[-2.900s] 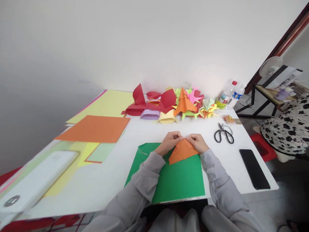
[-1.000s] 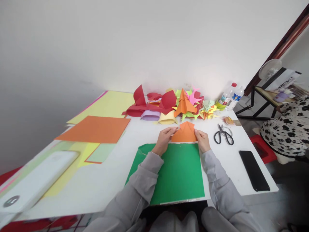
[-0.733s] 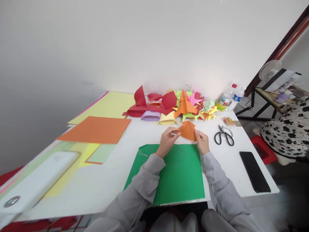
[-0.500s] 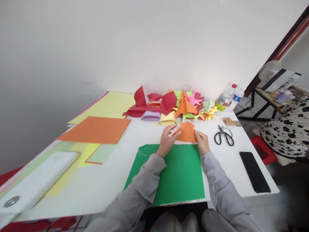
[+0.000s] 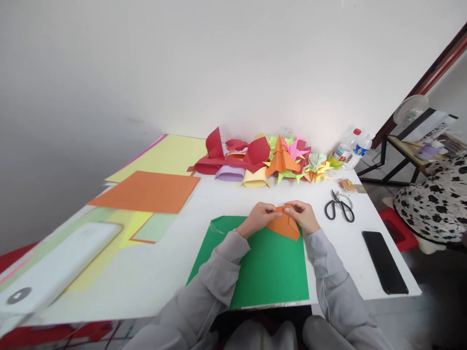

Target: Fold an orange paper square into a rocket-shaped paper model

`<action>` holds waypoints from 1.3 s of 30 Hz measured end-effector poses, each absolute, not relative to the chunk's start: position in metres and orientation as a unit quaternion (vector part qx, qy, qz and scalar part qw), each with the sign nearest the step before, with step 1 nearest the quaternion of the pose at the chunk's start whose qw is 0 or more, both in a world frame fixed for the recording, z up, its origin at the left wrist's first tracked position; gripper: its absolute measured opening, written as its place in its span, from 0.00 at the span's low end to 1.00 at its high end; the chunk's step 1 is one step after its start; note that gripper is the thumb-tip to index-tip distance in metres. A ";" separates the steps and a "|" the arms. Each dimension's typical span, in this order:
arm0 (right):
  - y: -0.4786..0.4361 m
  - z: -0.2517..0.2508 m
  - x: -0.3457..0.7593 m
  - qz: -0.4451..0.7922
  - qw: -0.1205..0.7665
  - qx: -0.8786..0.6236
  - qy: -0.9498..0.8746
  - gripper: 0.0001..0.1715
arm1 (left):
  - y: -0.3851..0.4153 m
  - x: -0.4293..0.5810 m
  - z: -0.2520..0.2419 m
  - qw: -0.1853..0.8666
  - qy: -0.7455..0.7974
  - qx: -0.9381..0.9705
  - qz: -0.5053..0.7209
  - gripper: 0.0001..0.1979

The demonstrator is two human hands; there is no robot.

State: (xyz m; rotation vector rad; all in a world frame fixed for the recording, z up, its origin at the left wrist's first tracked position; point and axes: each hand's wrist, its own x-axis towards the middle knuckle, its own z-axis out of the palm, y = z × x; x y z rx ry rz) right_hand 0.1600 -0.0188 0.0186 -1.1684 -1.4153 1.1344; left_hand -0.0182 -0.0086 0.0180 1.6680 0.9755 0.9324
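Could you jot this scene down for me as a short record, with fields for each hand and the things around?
Left hand: gripping the small folded orange paper
Right hand: gripping the same paper
Below the paper in view: flat green rectangular sheet
Right side: metal scissors with black handles; flat black rectangular phone
Left side: large flat orange paper sheet
Back: pointed folded orange paper shape; clear plastic bottle with red cap
Surface: white table

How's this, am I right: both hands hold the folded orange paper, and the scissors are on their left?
Not left: the scissors lie on their right, as the head view shows. The left hand and right hand do hold the folded orange paper.
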 end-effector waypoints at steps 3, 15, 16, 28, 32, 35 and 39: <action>-0.019 0.015 0.161 0.463 0.424 -0.473 -0.618 0.16 | -0.010 -0.014 0.013 0.486 0.400 0.685 0.366 0.22; -0.013 0.008 0.163 0.491 0.511 -0.505 -0.493 0.17 | -0.011 -0.001 0.005 0.332 0.437 0.701 0.455 0.08; -0.013 0.007 0.164 0.491 0.517 -0.507 -0.485 0.18 | -0.012 0.002 0.003 0.296 0.437 0.715 0.458 0.07; -0.012 0.009 0.167 0.523 0.556 -0.487 -0.424 0.15 | -0.015 0.013 0.005 -0.091 0.410 0.842 0.339 0.13; -0.011 0.007 0.170 0.530 0.541 -0.476 -0.447 0.16 | -0.016 0.012 0.008 -0.086 0.404 0.844 0.341 0.12; -0.010 0.005 0.173 0.532 0.537 -0.469 -0.456 0.17 | -0.016 0.009 0.011 -0.101 0.394 0.852 0.330 0.12; -0.009 0.005 0.173 0.540 0.532 -0.464 -0.458 0.17 | -0.014 0.005 0.014 -0.128 0.376 0.864 0.308 0.12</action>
